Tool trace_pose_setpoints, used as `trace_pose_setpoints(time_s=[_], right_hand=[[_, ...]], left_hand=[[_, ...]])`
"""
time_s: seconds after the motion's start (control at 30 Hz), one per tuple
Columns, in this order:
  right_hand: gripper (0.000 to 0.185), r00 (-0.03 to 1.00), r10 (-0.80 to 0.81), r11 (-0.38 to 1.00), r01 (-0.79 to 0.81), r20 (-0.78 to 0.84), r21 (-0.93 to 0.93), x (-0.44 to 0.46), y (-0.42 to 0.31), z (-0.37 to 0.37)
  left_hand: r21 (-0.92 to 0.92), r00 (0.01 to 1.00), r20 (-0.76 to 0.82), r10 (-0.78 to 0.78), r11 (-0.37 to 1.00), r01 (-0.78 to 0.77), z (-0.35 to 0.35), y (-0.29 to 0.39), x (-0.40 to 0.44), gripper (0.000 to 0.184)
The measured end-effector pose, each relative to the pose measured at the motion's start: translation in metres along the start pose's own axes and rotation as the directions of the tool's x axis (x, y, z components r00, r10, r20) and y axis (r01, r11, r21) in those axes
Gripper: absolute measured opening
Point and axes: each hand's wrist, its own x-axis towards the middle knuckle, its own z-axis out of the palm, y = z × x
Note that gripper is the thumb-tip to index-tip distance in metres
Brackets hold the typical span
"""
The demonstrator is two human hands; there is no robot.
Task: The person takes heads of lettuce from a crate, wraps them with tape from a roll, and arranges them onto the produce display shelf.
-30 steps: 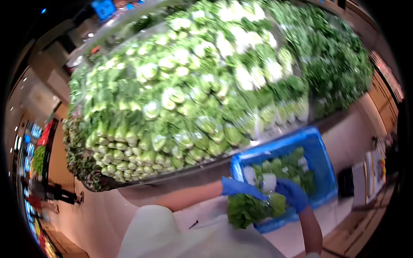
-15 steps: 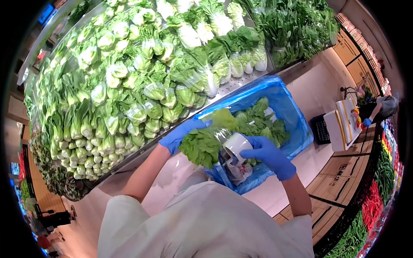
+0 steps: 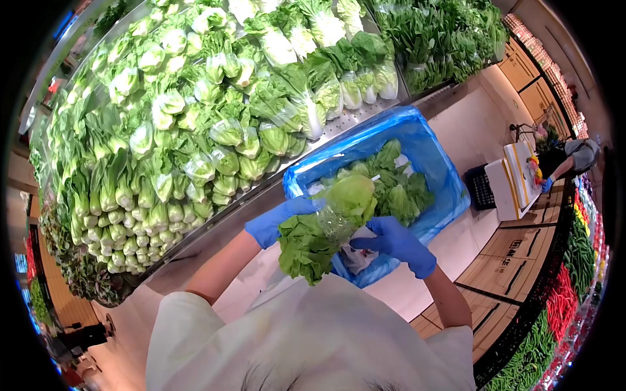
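Observation:
A leafy green lettuce [image 3: 306, 247] with clear wrap around its middle is held in front of my chest, its pale base end pointing up and right. My left hand [image 3: 277, 221], in a blue glove, grips its left side. At its right side my right hand [image 3: 401, 246], also blue-gloved, has its fingers bent close to the wrap; what they pinch is hidden. Beneath the hands stands a crate lined with blue plastic [image 3: 447, 176], holding more leafy greens [image 3: 401, 195] and a crumpled clear bag [image 3: 357, 259] near its closest end.
A sloped display of bok choy [image 3: 124, 225], wrapped lettuces [image 3: 225, 130] and cabbages [image 3: 326, 26] fills the left and top. A white box [image 3: 505, 192] and dark crate [image 3: 480, 189] stand right, beside another person [image 3: 577, 156]. Wooden panels and red peppers [image 3: 561, 293] line the lower right.
The white roll that my right hand held half a second ago is no longer visible. The lettuce has turned, its pale end now more upright, with clear wrap around its middle.

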Motion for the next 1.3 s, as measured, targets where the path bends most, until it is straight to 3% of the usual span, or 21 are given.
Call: trace_pose_setpoints(time_s=[0.23, 0.33, 0.43, 0.5, 0.53, 0.57, 0.6, 0.63, 0.7, 0.77, 0.83, 0.87, 0.93, 0.97, 1.03, 1.1, 1.13, 1.17, 1.23, 1.27, 1.3], right_hand=[[0.032, 0.999, -0.007, 0.991, 0.012, -0.035, 0.131, 0.002, 0.016, -0.002], [0.033, 0.998, 0.061, 0.998, -0.061, -0.02, 0.005, 0.003, 0.012, -0.007], [0.034, 0.999, -0.033, 0.994, 0.035, 0.022, -0.099, 0.005, 0.019, -0.01], [0.034, 0.947, -0.317, 0.948, 0.316, -0.057, -0.026, 0.012, 0.05, -0.015], [0.034, 0.947, -0.315, 0.949, 0.314, -0.06, -0.027, 0.012, 0.052, -0.018], [0.036, 0.996, -0.077, 0.914, 0.086, -0.037, 0.397, 0.014, 0.052, -0.023], [0.037, 0.987, 0.133, 0.664, -0.153, 0.086, 0.732, 0.018, 0.051, -0.028], [0.037, 0.987, 0.135, 0.664, -0.155, 0.086, 0.731, 0.026, 0.056, -0.033], [0.035, 0.981, 0.083, 0.633, -0.19, 0.178, 0.75, 0.046, 0.052, -0.042], [0.034, 0.987, 0.028, 0.64, -0.139, 0.158, 0.756, 0.051, 0.036, -0.042], [0.033, 0.997, -0.034, 0.729, -0.021, 0.067, 0.684, 0.064, 0.038, -0.046], [0.031, 0.996, -0.032, 0.818, -0.022, 0.084, 0.574, 0.07, 0.04, -0.053], [0.031, 0.994, -0.049, 0.878, -0.001, 0.093, 0.478, 0.061, 0.009, -0.042], [0.031, 0.992, -0.062, 0.927, 0.018, 0.107, 0.375, 0.056, -0.011, -0.034], [0.036, 0.997, -0.048, 0.919, 0.018, 0.067, 0.394, 0.045, -0.024, -0.02], [0.041, 0.995, -0.085, 0.945, 0.096, -0.048, 0.314, 0.036, -0.027, -0.005], [0.045, 0.988, 0.006, 0.976, 0.028, -0.152, 0.216, 0.027, -0.034, 0.0], [0.045, 0.989, 0.008, 0.977, 0.024, -0.148, 0.212, 0.02, -0.034, 0.005], [0.044, 0.967, -0.057, 0.952, 0.127, -0.248, 0.278, 0.003, -0.027, 0.01], [0.045, 0.963, -0.024, 0.967, 0.09, -0.268, 0.237, 0.0, -0.019, 0.011], [0.045, 0.963, -0.022, 0.969, 0.087, -0.267, 0.233, 0.002, -0.011, 0.011]], left_hand=[[-0.095, 0.999, -0.035, 0.023, 0.995, -0.026, -0.026, -0.014, 0.02, 0.059], [-0.14, 0.996, 0.045, 0.078, 0.988, -0.071, -0.023, -0.012, 0.022, 0.065], [0.036, 0.993, 0.028, 0.112, 0.993, -0.113, -0.022, -0.014, 0.028, 0.064], [0.589, 0.996, -0.064, 0.063, 0.808, -0.014, 0.014, 0.006, 0.01, 0.063], [0.589, 0.996, -0.061, 0.061, 0.808, -0.013, 0.019, 0.009, 0.011, 0.063], [0.721, 0.997, 0.021, 0.072, 0.689, -0.065, 0.024, 0.011, 0.014, 0.068], [0.826, 0.992, 0.104, 0.071, 0.55, -0.125, 0.027, 0.011, 0.017, 0.073], [0.824, 0.992, 0.105, 0.071, 0.552, -0.126, 0.025, 0.005, 0.021, 0.073], [0.846, 0.999, -0.032, 0.005, 0.533, 0.024, 0.025, -0.004, 0.029, 0.075], [0.843, 0.998, -0.057, 0.013, 0.536, 0.041, 0.029, -0.008, 0.03, 0.072], [0.682, 0.989, 0.041, -0.145, 0.727, 0.078, 0.016, -0.017, 0.043, 0.069], [0.684, 0.988, 0.042, -0.148, 0.725, 0.079, 0.018, -0.018, 0.042, 0.069], [0.544, 0.989, 0.015, 0.147, 0.829, -0.132, 0.021, -0.019, 0.038, 0.062], [0.546, 0.989, 0.016, 0.145, 0.828, -0.131, 0.02, -0.019, 0.04, 0.062], [0.678, 0.957, 0.119, 0.265, 0.683, -0.274, 0.015, -0.02, 0.045, 0.057], [0.716, 0.941, 0.137, 0.309, 0.625, -0.31, -0.011, -0.032, 0.058, 0.055], [0.753, 0.924, 0.161, 0.348, 0.561, -0.343, -0.025, -0.039, 0.064, 0.053], [0.751, 0.922, 0.159, 0.352, 0.564, -0.345, -0.022, -0.036, 0.057, 0.053], [0.305, 0.946, -0.277, 0.168, 0.949, -0.079, -0.004, -0.029, 0.034, 0.052], [0.148, 0.94, -0.286, 0.188, 0.978, -0.15, 0.001, -0.029, 0.029, 0.048], [0.144, 0.94, -0.284, 0.189, 0.978, -0.153, -0.001, -0.034, 0.03, 0.048]])
